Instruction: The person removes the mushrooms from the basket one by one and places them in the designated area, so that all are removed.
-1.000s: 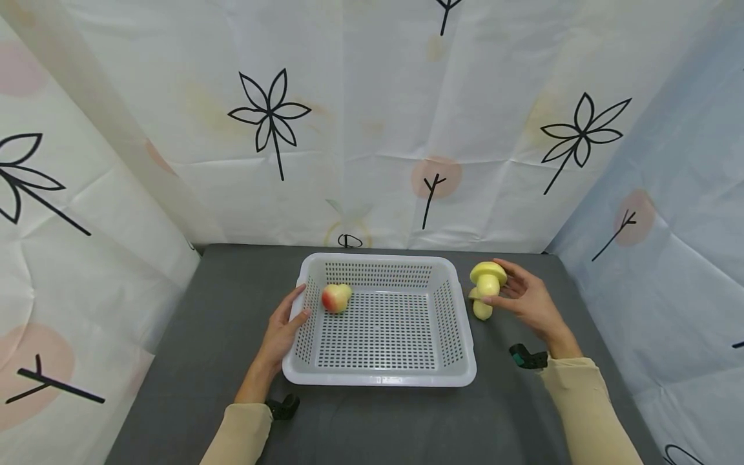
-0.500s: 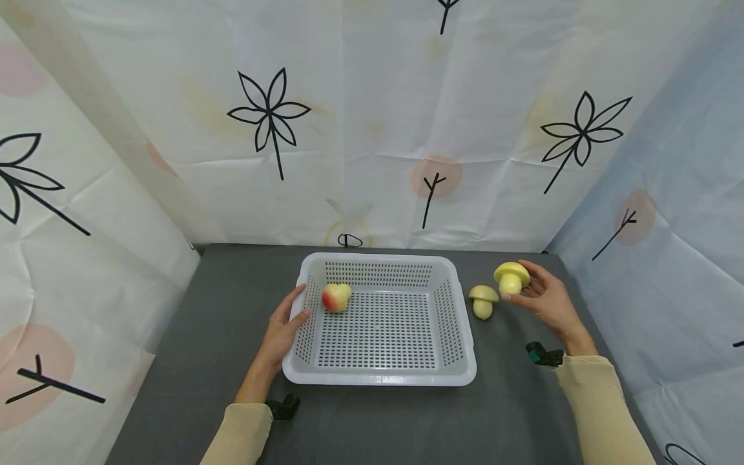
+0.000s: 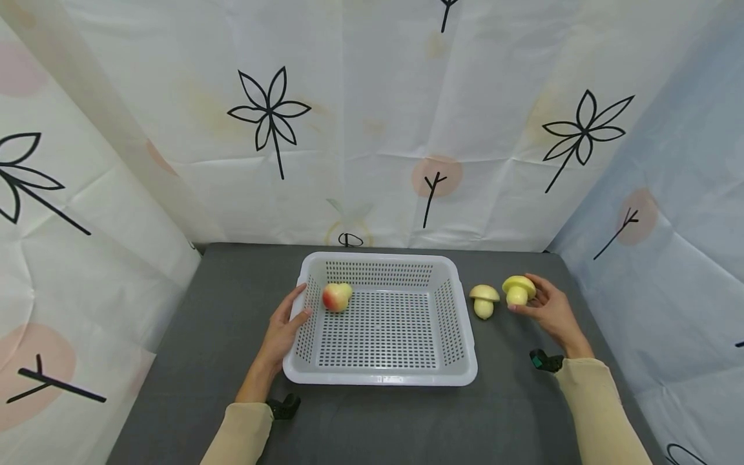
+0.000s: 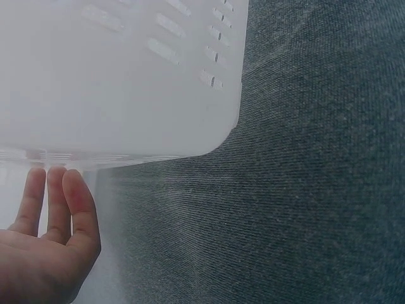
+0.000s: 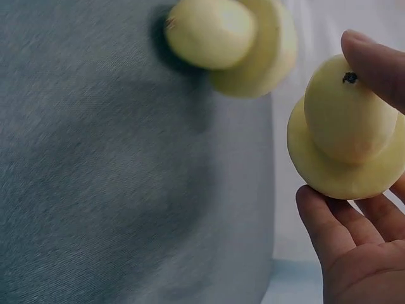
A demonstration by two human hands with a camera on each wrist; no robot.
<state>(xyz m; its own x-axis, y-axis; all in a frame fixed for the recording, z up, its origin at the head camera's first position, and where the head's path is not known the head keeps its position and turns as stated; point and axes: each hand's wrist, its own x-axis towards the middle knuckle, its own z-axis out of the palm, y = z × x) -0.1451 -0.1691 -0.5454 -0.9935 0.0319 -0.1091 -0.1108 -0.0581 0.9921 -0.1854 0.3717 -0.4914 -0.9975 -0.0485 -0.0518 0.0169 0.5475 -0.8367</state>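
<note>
A white perforated plastic basket [image 3: 378, 378] stands on the dark cloth, with a red-and-yellow toy fruit [image 3: 336, 297] at its left inside. My left hand [image 3: 285, 329] grips the basket's left side, thumb over the rim; in the left wrist view its fingertips [image 4: 76, 190] meet the outer wall. To the right of the basket, my right hand [image 3: 549, 310] holds a yellow toy mushroom [image 3: 519, 289] between thumb and fingers, cap up. The right wrist view shows the thumb on the mushroom's stem [image 5: 345, 120] and the fingers under its cap. A paler toy mushroom [image 3: 484, 301] stands between basket and hand.
The dark grey tabletop [image 3: 372, 426] ends at a white fabric backdrop [image 3: 372, 129] with printed flowers and twigs. Similar fabric hangs at the left and right sides.
My right hand has carried the yellow mushroom rightward from in front of the paler one, then slightly down toward the tabletop. My left hand and the basket stay put.
</note>
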